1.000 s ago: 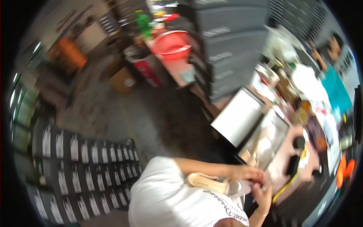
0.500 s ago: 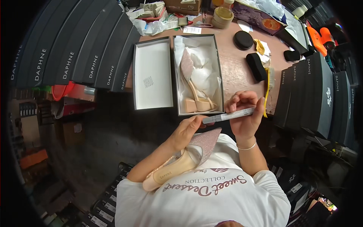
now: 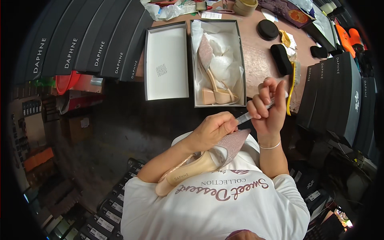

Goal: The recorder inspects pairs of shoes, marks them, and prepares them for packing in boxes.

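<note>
A silver-and-white marker pen (image 3: 244, 117) is stretched between my two hands. My left hand (image 3: 216, 130) is closed on its grey end. My right hand (image 3: 269, 110) is curled round the other end, index finger raised, partly hiding the barrel. Below my left hand, a pointed glittery pink shoe (image 3: 236, 146) with a beige insole lies tilted against my shirt, along the left forearm. Beyond my hands stands an open shoe box (image 3: 241, 60), where a matching heeled shoe (image 3: 206, 52) rests on white tissue paper (image 3: 222, 64).
The box lid (image 3: 166, 60) lies left of the open box. Dark shoe boxes stand in a row at left (image 3: 92, 40) and at right (image 3: 320, 96). On the table's right are a yellow brush (image 3: 294, 86), a black pad (image 3: 281, 60) and a round black tin (image 3: 267, 30).
Both hands, still on the marker, have shifted right in the picture. My right hand has risen and curled more around the barrel. The view has tilted down, so the table sits higher.
</note>
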{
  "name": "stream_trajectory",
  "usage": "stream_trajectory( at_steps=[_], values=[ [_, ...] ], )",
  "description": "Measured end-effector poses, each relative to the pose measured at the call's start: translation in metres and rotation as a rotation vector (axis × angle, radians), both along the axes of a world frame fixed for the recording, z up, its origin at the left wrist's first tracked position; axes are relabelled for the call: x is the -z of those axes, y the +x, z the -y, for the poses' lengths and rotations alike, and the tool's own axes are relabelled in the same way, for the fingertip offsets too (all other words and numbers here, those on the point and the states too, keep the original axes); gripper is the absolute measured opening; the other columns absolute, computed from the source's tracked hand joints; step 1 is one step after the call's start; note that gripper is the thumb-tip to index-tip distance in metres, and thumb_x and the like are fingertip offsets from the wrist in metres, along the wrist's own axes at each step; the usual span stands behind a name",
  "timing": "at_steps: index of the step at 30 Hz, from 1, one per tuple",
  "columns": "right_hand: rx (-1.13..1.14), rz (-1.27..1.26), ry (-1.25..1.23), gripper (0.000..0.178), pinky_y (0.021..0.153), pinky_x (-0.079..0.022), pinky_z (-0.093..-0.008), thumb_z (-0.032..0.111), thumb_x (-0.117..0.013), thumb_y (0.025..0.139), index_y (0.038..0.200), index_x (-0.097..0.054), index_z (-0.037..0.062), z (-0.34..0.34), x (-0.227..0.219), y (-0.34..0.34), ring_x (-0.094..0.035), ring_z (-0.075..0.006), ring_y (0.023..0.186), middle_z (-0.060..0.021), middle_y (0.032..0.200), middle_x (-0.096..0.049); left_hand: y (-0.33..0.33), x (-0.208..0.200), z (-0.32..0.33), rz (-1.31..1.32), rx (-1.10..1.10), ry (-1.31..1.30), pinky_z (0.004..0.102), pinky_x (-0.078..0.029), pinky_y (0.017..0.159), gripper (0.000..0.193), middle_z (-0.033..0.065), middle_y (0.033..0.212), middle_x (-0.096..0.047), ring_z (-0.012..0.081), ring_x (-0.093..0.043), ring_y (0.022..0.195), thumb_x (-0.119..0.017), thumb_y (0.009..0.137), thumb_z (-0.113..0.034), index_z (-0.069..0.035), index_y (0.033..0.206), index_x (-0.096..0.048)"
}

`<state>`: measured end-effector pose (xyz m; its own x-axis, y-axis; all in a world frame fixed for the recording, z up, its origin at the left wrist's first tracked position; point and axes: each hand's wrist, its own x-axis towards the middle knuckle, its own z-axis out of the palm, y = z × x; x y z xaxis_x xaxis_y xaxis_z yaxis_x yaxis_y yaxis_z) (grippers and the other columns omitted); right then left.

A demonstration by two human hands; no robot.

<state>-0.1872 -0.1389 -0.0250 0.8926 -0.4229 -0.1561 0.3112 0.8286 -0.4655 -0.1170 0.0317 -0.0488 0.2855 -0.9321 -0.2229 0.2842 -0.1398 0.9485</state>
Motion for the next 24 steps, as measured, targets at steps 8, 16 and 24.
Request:
stream_trajectory(
  at_steps=[8,16,24],
  values=[
    [0.326,0.320,-0.237,0.036,0.049,-0.032,-0.0246,0.035,-0.048,0.097,0.103,-0.059,0.0006,0.129,-0.058,-0.052,-0.035,-0.0083,0.050,-0.0033,0.075,-0.047,0.000,0.000,-0.026,-0.198,-0.135,0.121,0.0190,-0.036,0.065,0.039,-0.0022,0.071,-0.046,0.0060,-0.046,0.070,-0.044,0.099,-0.033,0.001,0.092,-0.060],
    [0.119,-0.167,-0.691,0.105,0.039,-0.029,-0.0227,0.090,-0.020,0.070,0.084,-0.063,-0.0056,0.030,-0.017,-0.047,-0.037,-0.0087,0.042,0.0003,0.051,-0.044,0.009,-0.020,-0.026,0.099,-0.190,-0.077,0.0254,-0.044,0.074,0.032,0.0081,0.082,-0.056,0.0139,-0.053,0.077,-0.051,0.098,-0.025,0.003,0.083,-0.056],
    [-0.055,-0.019,-0.392,0.044,0.061,-0.053,-0.0308,0.021,-0.082,0.072,0.100,-0.058,-0.0021,-0.025,-0.016,-0.068,-0.064,-0.0227,0.071,-0.0124,0.082,-0.061,0.010,-0.024,-0.026,0.247,-0.128,-0.087,0.0243,-0.042,0.070,0.040,0.0108,0.093,-0.057,0.0119,-0.051,0.079,-0.047,0.099,-0.030,0.003,0.078,-0.056]
  ],
)
